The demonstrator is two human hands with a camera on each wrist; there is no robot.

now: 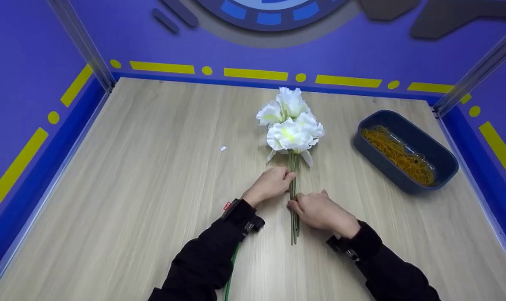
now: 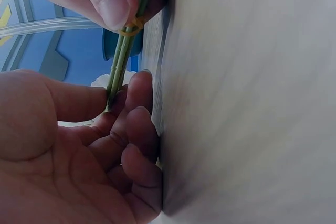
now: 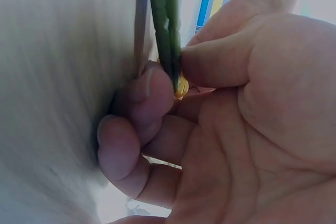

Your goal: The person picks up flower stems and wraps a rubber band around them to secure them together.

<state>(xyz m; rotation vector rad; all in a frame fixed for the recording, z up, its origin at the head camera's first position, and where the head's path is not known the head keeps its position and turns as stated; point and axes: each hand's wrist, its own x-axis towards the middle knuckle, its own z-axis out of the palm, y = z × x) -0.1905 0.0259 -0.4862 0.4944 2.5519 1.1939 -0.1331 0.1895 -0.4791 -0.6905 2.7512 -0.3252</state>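
A bunch of white artificial flowers [image 1: 290, 133] lies with its blooms toward the back wall and its green stems [image 1: 294, 230] toward the person. My left hand [image 1: 273, 184] pinches the stems just below the blooms, between thumb and fingers. Lower down, my right hand [image 1: 322, 210] pinches the same stems. A yellow rubber band [image 2: 132, 27] is wound round the stems at the right hand's thumb, and its coils [image 3: 181, 87] show beside the fingers in the right wrist view. The curled lower fingers of both hands rest at the tabletop.
A dark blue-grey bin [image 1: 405, 150] holding many yellow rubber bands [image 1: 399, 156] stands at the right. A small white scrap [image 1: 223, 148] lies left of the blooms. One green stem [image 1: 232, 271] shows beside the left sleeve. Blue-purple panels [image 1: 253, 54] enclose the wooden table [image 1: 152, 167].
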